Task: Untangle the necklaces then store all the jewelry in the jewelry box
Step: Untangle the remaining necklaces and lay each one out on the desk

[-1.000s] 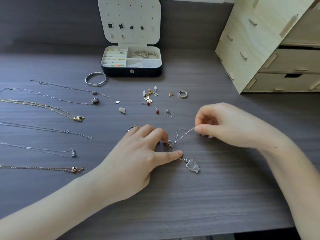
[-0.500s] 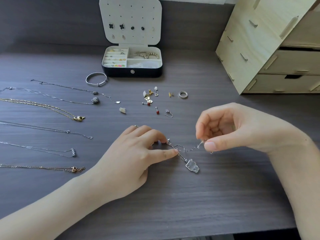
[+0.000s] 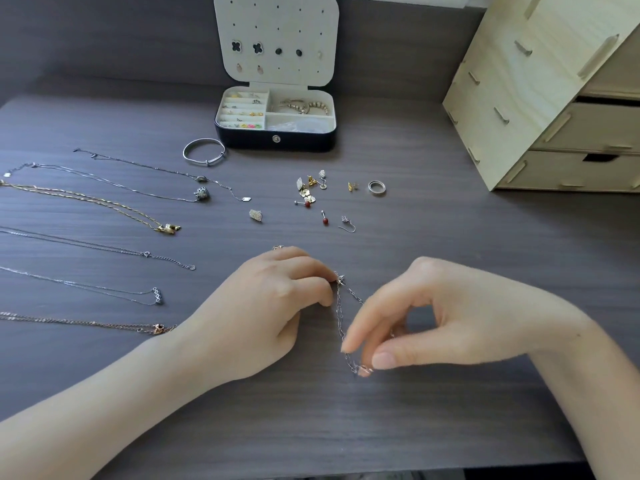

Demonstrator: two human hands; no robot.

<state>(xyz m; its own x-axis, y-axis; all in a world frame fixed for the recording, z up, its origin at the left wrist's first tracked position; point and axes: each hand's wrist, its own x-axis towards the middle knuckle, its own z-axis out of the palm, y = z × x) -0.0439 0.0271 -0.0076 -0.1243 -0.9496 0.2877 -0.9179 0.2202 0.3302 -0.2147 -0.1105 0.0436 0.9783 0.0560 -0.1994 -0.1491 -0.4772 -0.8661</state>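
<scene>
Silver chain (image 3: pixel 339 317) lies on table (image 3: pixel 346 427) at approx 6 o'clock of view, btw both hands. Long axis runs 12-to-6, low end tipped a bit toward 5. A 2nd strand forks off near the top toward 4 and goes behind R hand (image 3: pixel 450 317).

L hand (image 3: pixel 263 313), at 9 of the chain, has fingers curled, tips pinching the top end. R hand, at 3, is half closed: thumb & fingertips pinch the low end, w/ a round gap btw thumb & index. Low end is partly hidden by those fingers; can't tell links from clasp there. A small metal bit peeks out at 12 of L hand, too small to ID.

Jewelry box (image 3: pixel 275 142) sits at 12, lid up, well apart from hands. Loose earrings (image 3: pixel 308 192) & ring (image 3: pixel 376 187) lie btw box & hands; bangle (image 3: pixel 204 152) is just at 8 of box. Six laid-out necklaces (image 3: pixel 169 228) lie at 9–10, most cut off by left edge. Wooden drawer unit (image 3: pixel 540 98) at 2, cut off at right.
</scene>
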